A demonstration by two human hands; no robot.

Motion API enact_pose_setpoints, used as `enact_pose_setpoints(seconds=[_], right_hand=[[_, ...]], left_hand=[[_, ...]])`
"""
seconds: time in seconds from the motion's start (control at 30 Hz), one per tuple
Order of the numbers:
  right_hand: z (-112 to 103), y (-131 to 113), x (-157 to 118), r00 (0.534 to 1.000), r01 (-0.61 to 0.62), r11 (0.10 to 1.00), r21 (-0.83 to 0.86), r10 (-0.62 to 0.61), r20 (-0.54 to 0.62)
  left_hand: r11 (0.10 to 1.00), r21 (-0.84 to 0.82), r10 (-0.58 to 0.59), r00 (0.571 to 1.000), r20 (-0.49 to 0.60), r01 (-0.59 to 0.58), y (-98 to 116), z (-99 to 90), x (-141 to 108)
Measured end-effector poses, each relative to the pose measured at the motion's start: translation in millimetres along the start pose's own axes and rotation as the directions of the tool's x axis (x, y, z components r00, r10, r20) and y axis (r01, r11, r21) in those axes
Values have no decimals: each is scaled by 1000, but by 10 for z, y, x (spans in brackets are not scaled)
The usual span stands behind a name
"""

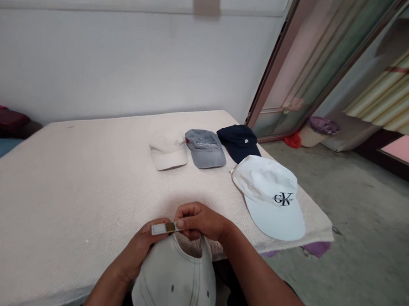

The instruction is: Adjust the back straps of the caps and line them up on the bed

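A pale grey-white baseball cap (175, 279) hangs below my hands at the bed's near edge, its back opening turned up toward me. Its adjustment strap (159, 228) has a brass-coloured buckle (170, 227). My left hand (145, 239) is closed on the strap's left side, by the buckle. The thumb and fingers of my right hand (199, 221) pinch the strap just right of the buckle. Part of the strap is hidden under my fingers. To the right lies a white cap with black CK letters (266, 192), apart from both hands.
A beige cap (168, 151), a grey cap (205, 148) and a navy cap (239, 142) sit in a row on the light textured bed cover (69, 187). A white wall stands behind. Rightward are a glass door (298, 66) and a lined bin (317, 131) on the floor.
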State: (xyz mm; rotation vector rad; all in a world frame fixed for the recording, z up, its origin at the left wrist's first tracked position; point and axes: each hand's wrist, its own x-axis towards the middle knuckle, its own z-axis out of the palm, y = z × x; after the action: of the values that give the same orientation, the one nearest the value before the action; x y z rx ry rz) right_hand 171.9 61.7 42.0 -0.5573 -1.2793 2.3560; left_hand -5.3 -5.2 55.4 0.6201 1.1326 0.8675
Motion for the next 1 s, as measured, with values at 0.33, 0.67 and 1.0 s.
enact_pose_setpoints(seconds=[0.33, 0.67, 1.0], right_hand=[[-42, -48, -116, 999, 23, 1000, 6, -23, -37], [-144, -132, -511, 998, 57, 996, -69, -57, 9], [225, 169, -886, 966, 165, 986, 7, -160, -201]], left_hand=[[1000, 15, -26, 999, 45, 26, 81, 229, 29], [998, -49, 43, 996, 74, -40, 11, 577, -81], [986, -164, 13, 992, 124, 7, -35, 618, -555]])
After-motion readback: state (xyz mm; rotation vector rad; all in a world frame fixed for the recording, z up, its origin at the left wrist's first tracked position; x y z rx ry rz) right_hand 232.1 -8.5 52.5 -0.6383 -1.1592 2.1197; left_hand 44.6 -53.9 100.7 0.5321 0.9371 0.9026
